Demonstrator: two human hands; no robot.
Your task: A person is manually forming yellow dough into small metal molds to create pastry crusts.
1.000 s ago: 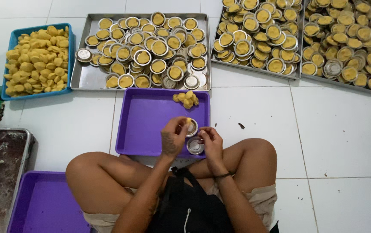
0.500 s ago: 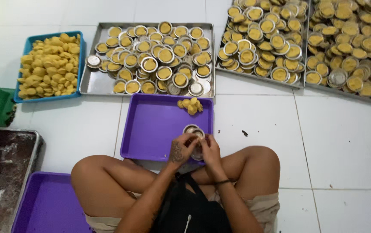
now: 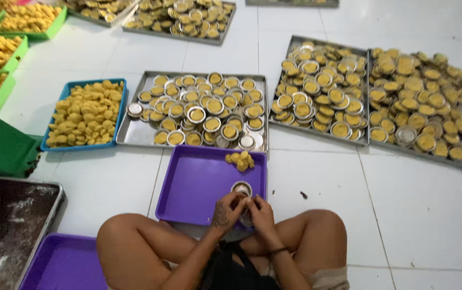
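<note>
Both hands, left hand (image 3: 225,210) and right hand (image 3: 260,210), fingers pinched round small metal mould (image 3: 244,207), held low over purple tray (image 3: 198,188) so crumbs land inside; yellow cakes (image 3: 240,160) piled at far corner.

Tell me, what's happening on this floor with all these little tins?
A person sits cross-legged on the white tiles, left hand and right hand together working a small round metal mould over a purple tray. A few yellow cakes lie in its far corner. Beyond are metal trays of filled moulds and a blue tray of loose cakes.
</note>
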